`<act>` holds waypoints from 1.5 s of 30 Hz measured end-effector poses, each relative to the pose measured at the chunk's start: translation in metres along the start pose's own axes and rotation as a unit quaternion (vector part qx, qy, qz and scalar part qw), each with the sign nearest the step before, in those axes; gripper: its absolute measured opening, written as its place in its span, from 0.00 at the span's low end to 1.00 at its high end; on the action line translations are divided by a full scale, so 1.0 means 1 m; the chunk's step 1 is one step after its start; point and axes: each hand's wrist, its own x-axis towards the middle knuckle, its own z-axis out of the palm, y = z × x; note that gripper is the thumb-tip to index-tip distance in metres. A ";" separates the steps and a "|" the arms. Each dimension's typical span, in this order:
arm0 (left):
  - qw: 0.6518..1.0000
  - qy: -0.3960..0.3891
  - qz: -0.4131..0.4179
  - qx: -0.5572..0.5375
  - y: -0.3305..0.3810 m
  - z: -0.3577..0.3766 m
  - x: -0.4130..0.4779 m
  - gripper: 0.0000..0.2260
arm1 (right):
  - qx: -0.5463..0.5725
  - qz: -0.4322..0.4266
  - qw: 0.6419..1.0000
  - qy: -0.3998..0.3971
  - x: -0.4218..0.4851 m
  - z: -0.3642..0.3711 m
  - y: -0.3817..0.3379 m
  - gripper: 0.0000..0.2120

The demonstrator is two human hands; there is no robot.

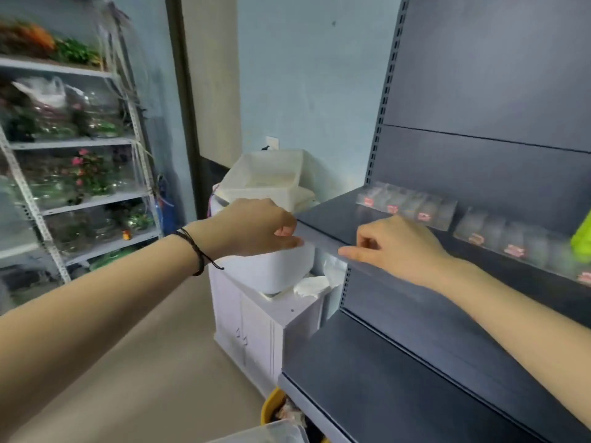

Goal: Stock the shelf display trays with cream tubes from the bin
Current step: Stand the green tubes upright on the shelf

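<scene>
Two clear display trays (406, 203) (511, 241) with small red labels stand in a row on the upper grey shelf (335, 219). No cream tubes show in them. My left hand (256, 228) pinches the left corner of that shelf's front edge, fingers curled. My right hand (396, 247) grips the same front edge a little to the right, thumb lying along the lip and fingers curled on top. A corner of a clear plastic bin (265, 433) shows at the bottom edge; its contents are hidden.
A lower grey shelf (399, 378) juts out below. Left of the unit, a white cabinet (252, 330) carries stacked white tubs (271, 180). A bright green object (582, 241) sits at the far right. A metal rack of plants (80, 171) stands at the left.
</scene>
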 end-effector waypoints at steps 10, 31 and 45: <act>0.963 -0.255 -0.079 -0.023 -0.060 0.189 -0.170 0.23 | 0.086 -0.118 0.959 -0.243 -0.007 0.209 -0.127 0.22; 0.703 -0.350 -0.375 -0.493 0.085 0.654 -0.265 0.26 | 0.129 0.016 0.814 -0.566 -0.121 0.669 -0.067 0.41; 0.768 -0.297 -0.367 -0.432 0.091 0.765 -0.210 0.25 | 0.083 0.048 0.813 -0.575 -0.119 0.788 -0.055 0.13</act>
